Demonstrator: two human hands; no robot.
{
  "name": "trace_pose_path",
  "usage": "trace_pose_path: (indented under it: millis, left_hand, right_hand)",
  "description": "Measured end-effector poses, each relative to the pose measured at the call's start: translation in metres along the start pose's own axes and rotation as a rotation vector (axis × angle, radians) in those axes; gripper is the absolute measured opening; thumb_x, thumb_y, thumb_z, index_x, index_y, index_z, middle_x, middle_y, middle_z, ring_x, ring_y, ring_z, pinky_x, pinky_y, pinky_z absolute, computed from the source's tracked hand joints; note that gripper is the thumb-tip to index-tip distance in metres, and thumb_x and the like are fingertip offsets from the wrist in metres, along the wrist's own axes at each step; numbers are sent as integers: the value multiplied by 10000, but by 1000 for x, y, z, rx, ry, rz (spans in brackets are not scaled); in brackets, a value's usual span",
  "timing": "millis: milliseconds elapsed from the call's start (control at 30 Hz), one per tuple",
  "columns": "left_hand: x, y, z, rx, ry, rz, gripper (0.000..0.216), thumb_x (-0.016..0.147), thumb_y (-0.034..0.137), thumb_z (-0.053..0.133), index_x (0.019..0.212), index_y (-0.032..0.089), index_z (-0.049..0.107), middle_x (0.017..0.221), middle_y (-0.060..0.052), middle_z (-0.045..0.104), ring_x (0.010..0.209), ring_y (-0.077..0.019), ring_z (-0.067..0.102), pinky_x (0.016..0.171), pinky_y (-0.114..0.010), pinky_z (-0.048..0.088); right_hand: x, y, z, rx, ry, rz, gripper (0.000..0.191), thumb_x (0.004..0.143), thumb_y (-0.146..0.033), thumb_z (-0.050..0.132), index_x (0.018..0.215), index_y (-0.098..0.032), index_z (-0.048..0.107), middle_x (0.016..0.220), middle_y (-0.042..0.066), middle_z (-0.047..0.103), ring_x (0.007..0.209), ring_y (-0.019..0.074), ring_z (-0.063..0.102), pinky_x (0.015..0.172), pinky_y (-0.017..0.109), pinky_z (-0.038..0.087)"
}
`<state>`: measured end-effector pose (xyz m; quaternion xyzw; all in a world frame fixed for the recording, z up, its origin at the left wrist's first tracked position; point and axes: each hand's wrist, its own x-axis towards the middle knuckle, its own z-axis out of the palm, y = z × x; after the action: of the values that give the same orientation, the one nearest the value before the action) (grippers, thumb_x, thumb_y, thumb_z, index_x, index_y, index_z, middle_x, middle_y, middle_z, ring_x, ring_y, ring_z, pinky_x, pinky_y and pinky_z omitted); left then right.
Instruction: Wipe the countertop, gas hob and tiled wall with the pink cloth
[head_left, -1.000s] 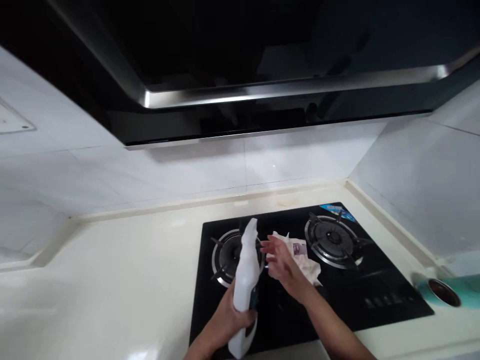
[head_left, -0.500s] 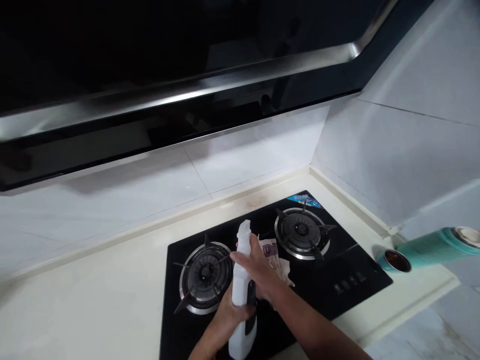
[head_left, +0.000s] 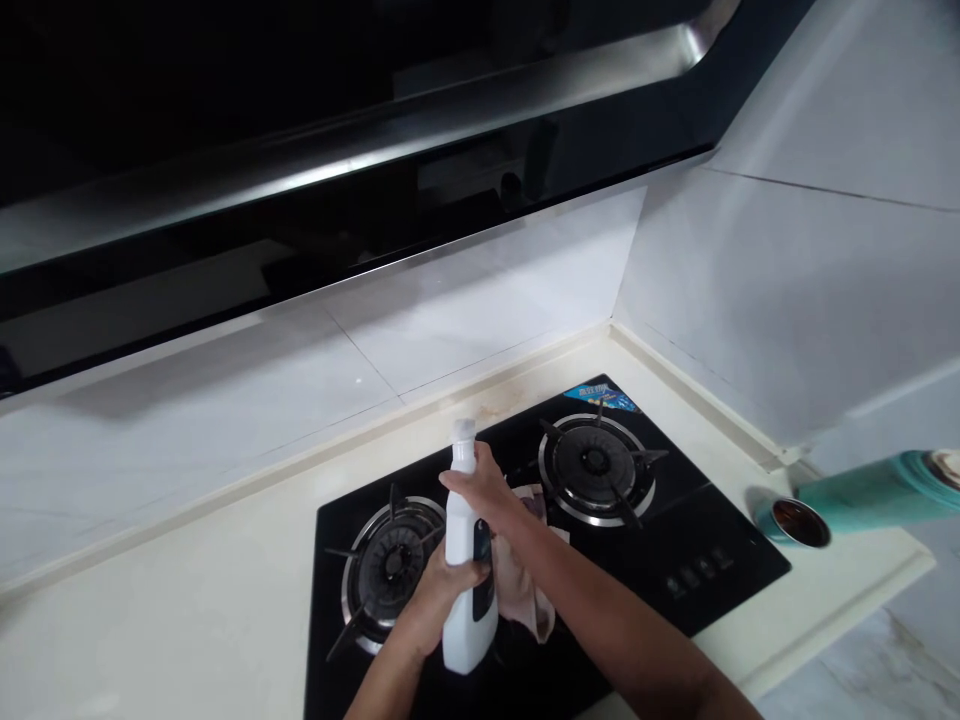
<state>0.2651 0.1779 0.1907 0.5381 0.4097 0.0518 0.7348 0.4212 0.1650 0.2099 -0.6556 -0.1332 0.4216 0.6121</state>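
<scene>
Clasping white bottle (head_left: pixel 459 525) low with left hand (head_left: pixel 442 595) closed round the body, high with right hand (head_left: pixel 484 490) wrapped at the neck | held over black stove (head_left: pixel 660 530), before pinkish cloth (head_left: pixel 517 590) | best braced firmly below, steadied lightly above, without squeezing

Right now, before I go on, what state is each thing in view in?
White bottle: near upright, gripped by both hands, left hand on its body, right hand at its neck.
Cloth: rumpled, lying on the hob, partly hidden.
Left burner: no flame visible.
Right burner: no flame visible.
Teal cup: open-topped; contents unclear.
Teal flask: standing beside the cup.
</scene>
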Motion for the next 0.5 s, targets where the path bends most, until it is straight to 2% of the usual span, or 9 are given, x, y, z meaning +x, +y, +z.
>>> trace_pose_path:
  millis: [300,500]
  left_hand:
    - [22,6,-1,-15,-25,-18,454,605,331,867,977,159,671,795,-7,682,677,-159,599,670,-307,487]
    - [28,6,-1,-3,-7,-9,438,599,306,843,980,157,689,796,-9,686,689,-161,597,703,-321,498]
  right_hand:
    - [26,5,-4,10,-13,-15,518,652,-372,749,1078,-233,490,959,-11,619,870,193,618,769,334,495]
    - [29,5,-4,-42,-1,-9,406,684,-393,750,973,-243,507,898,-20,616,838,190,614,752,331,488]
